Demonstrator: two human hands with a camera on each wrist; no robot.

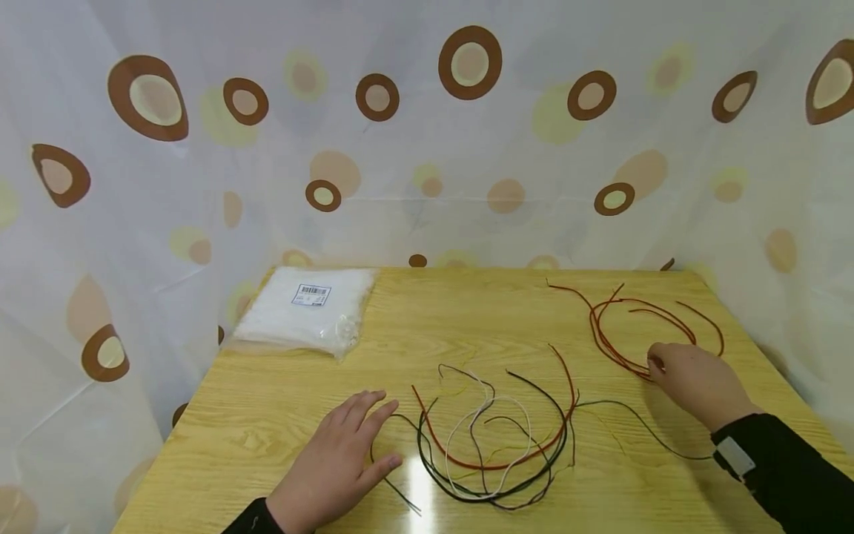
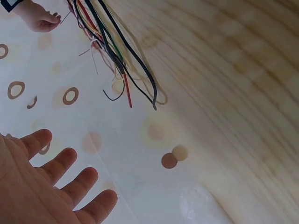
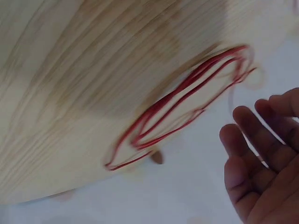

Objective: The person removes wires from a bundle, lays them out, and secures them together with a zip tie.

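Palm down with spread fingers, my left hand [image 1: 336, 460] hovers left of a loose bundle of wires: red [image 1: 490, 467], white [image 1: 450, 437] and black [image 1: 554, 404]. In the left wrist view its fingers [image 2: 77, 189] hold nothing. At the right, my right hand [image 1: 697, 382] is at the near edge of a coil of red wires [image 1: 603, 345]. The right wrist view shows its fingers [image 3: 254, 140] loosely bent, with no wire visibly gripped, and the red coil [image 3: 180, 100] beside them. Whether the hand touches the coil is unclear.
A clear plastic bag of white material [image 1: 300, 311] with a label lies at the back left of the wooden table [image 1: 460, 311]. A thin dark wire [image 1: 640, 419] runs from the bundle toward the right wrist. A patterned curtain [image 1: 414, 148] hangs behind and at both sides.
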